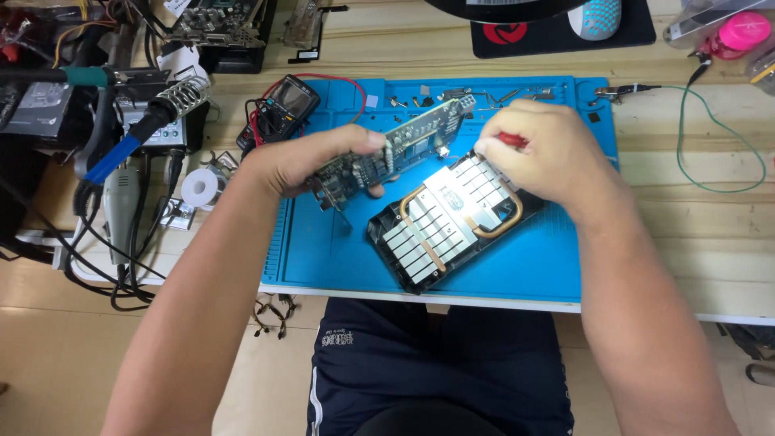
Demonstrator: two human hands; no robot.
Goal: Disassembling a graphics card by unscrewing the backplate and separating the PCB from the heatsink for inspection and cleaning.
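My left hand (311, 160) grips a long circuit board (408, 144), held tilted on edge above the blue work mat (339, 250). My right hand (539, 149) is closed around a red-handled tool (512, 140), right beside the board's far end. Below both hands lies a black cooler housing (449, 220) with silver fins and copper heat pipes, resting flat on the mat.
A multimeter (289, 105) with red and black leads sits at the mat's back left. A soldering iron in its coil stand (165, 109), a solder spool (199, 187) and tangled cables crowd the left. Small screws and parts (452, 94) line the mat's top tray. A mouse (595, 18) lies behind.
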